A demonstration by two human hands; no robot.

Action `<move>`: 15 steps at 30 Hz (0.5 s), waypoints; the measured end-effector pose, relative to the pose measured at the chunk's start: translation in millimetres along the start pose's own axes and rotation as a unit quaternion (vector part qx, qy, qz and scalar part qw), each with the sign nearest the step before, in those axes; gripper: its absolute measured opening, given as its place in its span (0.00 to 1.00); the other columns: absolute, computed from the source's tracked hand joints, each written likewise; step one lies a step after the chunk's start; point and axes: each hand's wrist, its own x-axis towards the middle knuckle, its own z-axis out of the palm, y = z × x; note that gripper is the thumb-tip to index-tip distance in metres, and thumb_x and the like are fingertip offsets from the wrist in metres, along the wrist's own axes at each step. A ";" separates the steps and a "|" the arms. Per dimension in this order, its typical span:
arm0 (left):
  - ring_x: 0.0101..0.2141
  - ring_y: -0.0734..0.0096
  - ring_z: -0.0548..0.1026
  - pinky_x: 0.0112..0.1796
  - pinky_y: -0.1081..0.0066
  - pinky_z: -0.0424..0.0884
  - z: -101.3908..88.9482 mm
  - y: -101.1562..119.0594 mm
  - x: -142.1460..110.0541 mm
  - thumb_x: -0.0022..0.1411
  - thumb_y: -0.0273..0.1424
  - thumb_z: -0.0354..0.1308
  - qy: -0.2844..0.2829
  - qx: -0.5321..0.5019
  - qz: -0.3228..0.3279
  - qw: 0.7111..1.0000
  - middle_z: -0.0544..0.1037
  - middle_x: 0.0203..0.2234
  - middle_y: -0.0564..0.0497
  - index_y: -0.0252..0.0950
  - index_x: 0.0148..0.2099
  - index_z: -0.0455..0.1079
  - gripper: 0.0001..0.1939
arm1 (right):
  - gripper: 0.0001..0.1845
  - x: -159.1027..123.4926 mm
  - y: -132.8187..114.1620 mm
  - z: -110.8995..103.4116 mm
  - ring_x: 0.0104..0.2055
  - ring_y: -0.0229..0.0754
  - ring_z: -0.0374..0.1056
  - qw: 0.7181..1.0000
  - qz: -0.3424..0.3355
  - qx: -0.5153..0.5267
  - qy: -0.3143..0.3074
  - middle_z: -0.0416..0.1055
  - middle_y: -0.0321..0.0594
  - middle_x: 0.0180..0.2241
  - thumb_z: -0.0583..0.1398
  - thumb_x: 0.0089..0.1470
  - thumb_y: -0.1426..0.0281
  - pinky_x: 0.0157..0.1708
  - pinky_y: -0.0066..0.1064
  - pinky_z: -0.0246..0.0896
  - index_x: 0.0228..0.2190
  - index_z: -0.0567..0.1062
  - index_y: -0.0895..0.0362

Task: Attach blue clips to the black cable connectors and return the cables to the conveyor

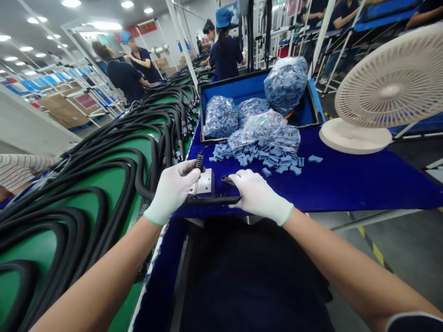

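In a white glove, my left hand (173, 186) is closed around a short black ribbed piece with coil-like rings (199, 160), which sticks up from its fingertips. Just beside those fingers, a silver metal block (206, 183) with small holes rests on the blue table. My right hand (256, 189), gloved as well, has its fingers curled round a slim black part (228, 180) whose tip points toward the block. A dark bar (214, 200) runs along the table's near edge between both hands; I cannot tell whether either hand grips it.
Loose blue clips (270, 157) lie beyond my hands, before filled plastic bags (221, 117) and a blue bin (254, 90). A white fan (356, 136) stands at right. Black hoses (131, 170) cover the green conveyor (93, 177) at left. Several people work farther back.
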 end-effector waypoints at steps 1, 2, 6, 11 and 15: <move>0.48 0.55 0.82 0.50 0.65 0.75 -1.2 1.4 -3.1 0.66 0.38 0.61 0.007 0.003 0.011 1.000 0.86 0.47 0.50 0.36 0.56 0.80 0.20 | 0.33 -6.0 -3.8 0.8 0.51 0.59 0.72 0.995 0.009 0.095 -0.014 0.76 0.53 0.48 0.75 0.48 0.61 0.48 0.44 0.68 0.53 0.75 0.59; 0.48 0.55 0.82 0.51 0.64 0.74 -2.3 2.5 -6.6 0.66 0.37 0.61 0.009 0.011 0.023 1.000 0.85 0.47 0.50 0.37 0.56 0.80 0.20 | 0.33 -11.8 -9.2 2.8 0.47 0.55 0.75 0.977 0.026 0.208 -0.040 0.77 0.49 0.45 0.75 0.48 0.58 0.44 0.41 0.70 0.52 0.75 0.58; 0.53 0.55 0.79 0.58 0.62 0.71 -3.3 4.2 -17.4 0.68 0.38 0.60 -0.115 0.053 0.075 0.989 0.83 0.53 0.50 0.41 0.60 0.79 0.21 | 0.23 -24.7 -35.7 19.8 0.28 0.44 0.76 0.801 0.157 0.573 -0.071 0.77 0.42 0.32 0.66 0.59 0.55 0.28 0.35 0.73 0.47 0.75 0.59; 0.51 0.56 0.78 0.55 0.59 0.71 2.6 3.8 -15.6 0.71 0.38 0.58 -0.283 0.092 0.132 0.945 0.82 0.50 0.49 0.46 0.60 0.79 0.19 | 0.19 -20.1 -42.3 31.9 0.36 0.48 0.81 0.687 0.186 0.702 0.024 0.78 0.42 0.36 0.69 0.48 0.74 0.41 0.42 0.80 0.43 0.73 0.60; 0.44 0.58 0.76 0.49 0.60 0.72 10.1 1.2 -19.5 0.72 0.34 0.56 -0.277 0.093 0.182 0.939 0.80 0.42 0.48 0.46 0.57 0.80 0.16 | 0.28 -19.6 -32.0 28.2 0.36 0.47 0.81 0.691 0.169 0.702 -0.010 0.79 0.38 0.37 0.68 0.44 0.79 0.45 0.45 0.80 0.48 0.70 0.57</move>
